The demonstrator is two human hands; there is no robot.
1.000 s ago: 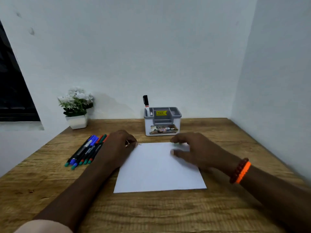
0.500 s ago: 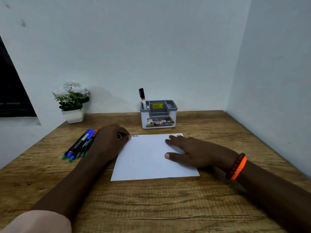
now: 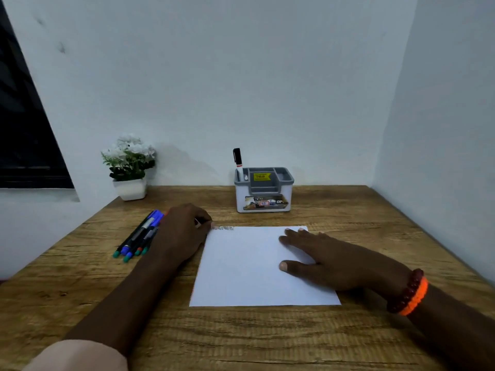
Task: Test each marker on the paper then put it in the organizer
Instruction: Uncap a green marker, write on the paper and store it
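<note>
One marker filed, one being tested, a bunch waiting.

Left hand (image 3: 184,231) grips a marker (image 3: 197,223) scribbling at the paper (image 3: 241,277)'s far-left corner; right hand (image 3: 321,257) lies flat, pinning it. One marker (image 3: 237,163) stands in the organizer (image 3: 263,190); remaining markers (image 3: 139,236) lie near the counter's left edge.

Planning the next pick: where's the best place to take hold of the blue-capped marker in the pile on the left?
Probably the blue-capped marker at its bare mid-barrel, from above, with a thumb-and-finger grip across its width. It lies flat, topmost in the bundle of markers, and the left hand hems in its right side.
</note>
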